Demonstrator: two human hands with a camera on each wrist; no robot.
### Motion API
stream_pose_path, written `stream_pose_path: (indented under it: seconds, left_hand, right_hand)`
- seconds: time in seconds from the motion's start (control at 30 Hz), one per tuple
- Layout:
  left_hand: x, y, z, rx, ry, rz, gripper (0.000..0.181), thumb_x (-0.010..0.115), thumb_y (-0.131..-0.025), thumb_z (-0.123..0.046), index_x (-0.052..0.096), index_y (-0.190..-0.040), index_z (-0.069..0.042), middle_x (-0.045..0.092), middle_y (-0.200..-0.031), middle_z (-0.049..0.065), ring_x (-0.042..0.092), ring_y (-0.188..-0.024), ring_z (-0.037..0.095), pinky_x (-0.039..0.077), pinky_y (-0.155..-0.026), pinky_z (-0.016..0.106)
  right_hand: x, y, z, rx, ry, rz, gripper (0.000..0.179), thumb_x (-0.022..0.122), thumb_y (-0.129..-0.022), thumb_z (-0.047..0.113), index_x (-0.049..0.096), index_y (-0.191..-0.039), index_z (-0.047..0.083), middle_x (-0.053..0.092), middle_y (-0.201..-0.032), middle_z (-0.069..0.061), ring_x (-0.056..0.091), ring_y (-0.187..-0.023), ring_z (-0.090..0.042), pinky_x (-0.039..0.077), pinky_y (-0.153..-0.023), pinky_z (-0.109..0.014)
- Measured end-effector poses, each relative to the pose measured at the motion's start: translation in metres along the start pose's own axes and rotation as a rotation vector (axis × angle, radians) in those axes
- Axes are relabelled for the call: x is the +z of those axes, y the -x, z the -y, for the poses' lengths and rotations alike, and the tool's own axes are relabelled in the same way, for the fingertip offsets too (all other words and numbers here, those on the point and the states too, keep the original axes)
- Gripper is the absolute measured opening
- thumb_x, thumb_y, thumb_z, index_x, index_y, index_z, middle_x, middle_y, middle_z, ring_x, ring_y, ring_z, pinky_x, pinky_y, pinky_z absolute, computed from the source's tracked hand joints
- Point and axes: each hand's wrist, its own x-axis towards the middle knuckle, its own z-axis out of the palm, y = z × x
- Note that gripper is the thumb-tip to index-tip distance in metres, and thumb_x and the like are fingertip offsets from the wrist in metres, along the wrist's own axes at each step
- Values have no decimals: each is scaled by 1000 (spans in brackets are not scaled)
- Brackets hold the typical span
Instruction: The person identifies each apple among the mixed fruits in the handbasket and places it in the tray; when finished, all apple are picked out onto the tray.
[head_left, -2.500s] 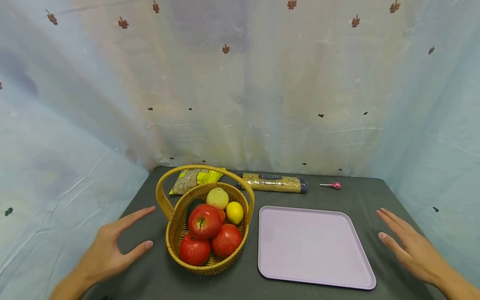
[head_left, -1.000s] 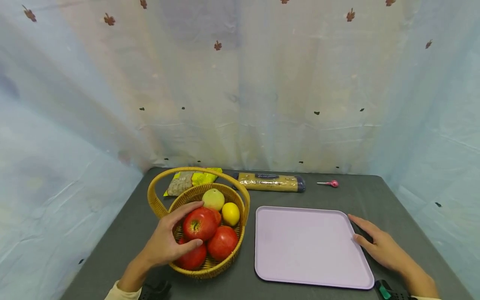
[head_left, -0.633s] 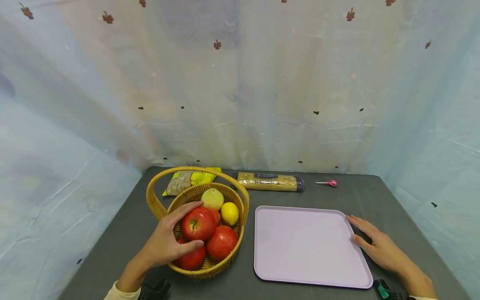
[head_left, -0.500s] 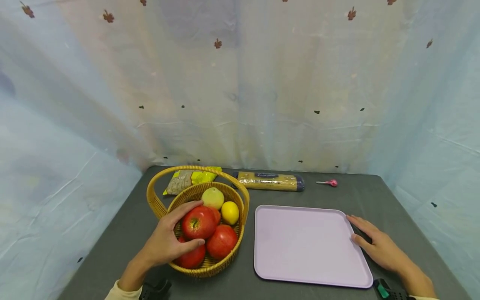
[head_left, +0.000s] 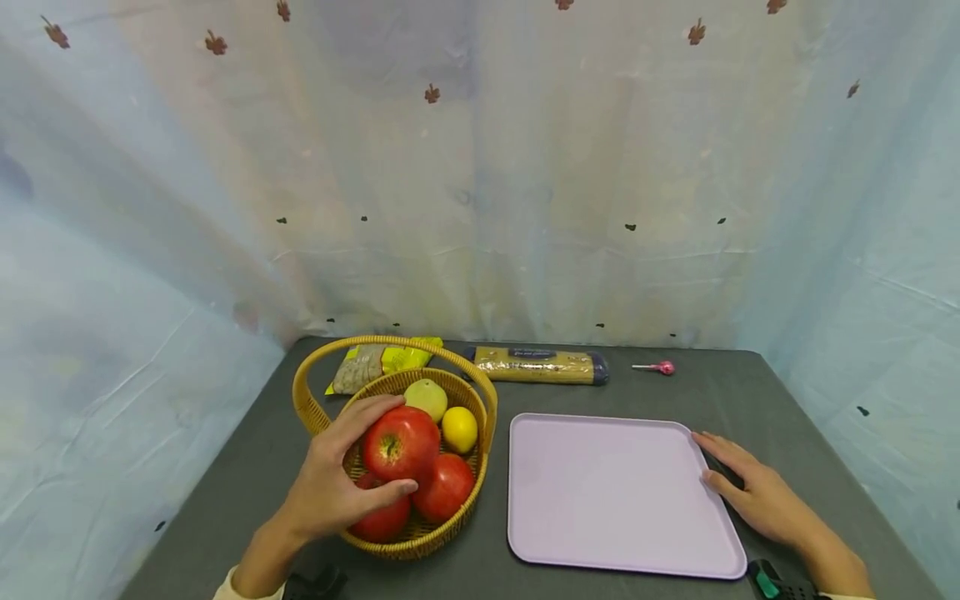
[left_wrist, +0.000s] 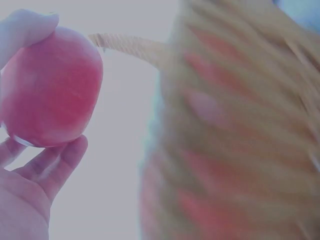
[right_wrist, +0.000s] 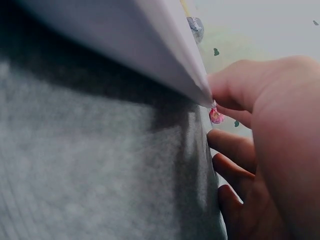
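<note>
My left hand [head_left: 324, 483] grips a large red apple [head_left: 403, 443] over the yellow woven basket [head_left: 408, 550], thumb on its near side and fingers on the far side. In the left wrist view the apple [left_wrist: 55, 92] shows apart from the blurred basket wall [left_wrist: 240, 125]. Two other red fruits, one being the right-hand red fruit [head_left: 446, 490], lie below it in the basket. A pale green fruit [head_left: 426, 400] and a yellow lemon [head_left: 460, 429] sit behind. At the lilac tray's [head_left: 622, 496] right edge is my right hand [head_left: 768, 500], thumb touching the rim and fingers extended.
Along the dark table's [head_left: 750, 392] back lie a yellow-and-clear bag [head_left: 363, 367], a long pack that looks like spaghetti [head_left: 536, 365] and a pink lollipop [head_left: 665, 367]. The basket's tall handle [head_left: 390, 340] arches above the fruit. Curtains hang behind and at the sides.
My left hand came to the basket from the left, took hold of the apple and has just raised it slightly. Earlier, my right hand moved left to the tray's edge and stays there.
</note>
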Motion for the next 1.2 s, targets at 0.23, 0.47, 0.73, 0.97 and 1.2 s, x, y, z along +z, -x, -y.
stream_pose_path:
  seconds: [0.23,0.47,0.73,0.97,1.2]
  left_hand:
    - [22,-38,-46,111,44,99,91,102,-78,-32,59,-156,-14,64,-150,7,65,-132,22,65,-97,36]
    - [60,-75,-76,109,160,178,92,100,-81,-30,55,-160,-20,60,-156,3,65,-136,22,65,-99,40]
    - [110,-110,-91,161,228,244,94,101,-79,-27,54,-160,-18,60,-157,1,62,-141,16,60,-105,28]
    - [155,-133,-95,126,258,254,91,99,-82,-28,54,-161,-21,61,-157,1,61,-139,11,57,-104,20]
    - [195,-155,-96,68,272,232,85,97,-83,-28,56,-158,-21,64,-154,-1,62,-133,8,56,-103,17]
  right_hand:
    - [0,0,0,19,8,12,65,67,-110,37,46,-167,13,46,-165,-31,43,-148,-61,40,-105,-84]
    - [-2,0,3,23,12,15,66,66,-110,38,45,-167,13,46,-165,-32,42,-147,-62,38,-105,-85]
    - [-2,1,3,5,8,-4,64,68,-110,35,47,-167,14,47,-164,-31,45,-146,-61,40,-105,-83]
    - [-1,-2,4,18,26,2,64,68,-109,36,49,-165,13,49,-163,-31,46,-145,-60,40,-104,-87]
    - [-1,-1,3,45,22,15,66,68,-109,38,48,-165,10,46,-164,-34,43,-147,-62,37,-105,-89]
